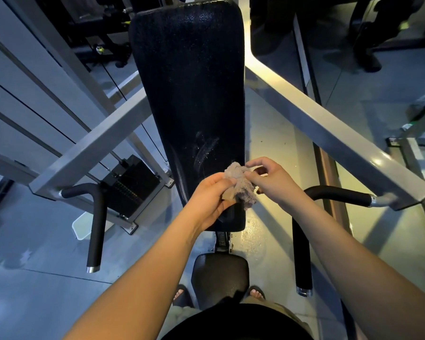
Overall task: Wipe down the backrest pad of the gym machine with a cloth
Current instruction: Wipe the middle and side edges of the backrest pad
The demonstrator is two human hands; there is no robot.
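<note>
Cloth [241,184] likely light, limp, easy to bunch; best gripped as wad in palm. Grey, fluffy, crumpled, held just in front of lower backrest pad [189,77]. Left hand [206,200] holds bunch; right hand [268,179] pinches its edge. Pad black, textured, pale smear low down

No text or number is legible; the weight stack [130,185] markings are too blurred.

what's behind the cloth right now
The lower end of the black backrest pad, with a whitish smear just above. The cloth is bunched between the left hand and right hand; the pad surface directly behind it is hidden.
</note>
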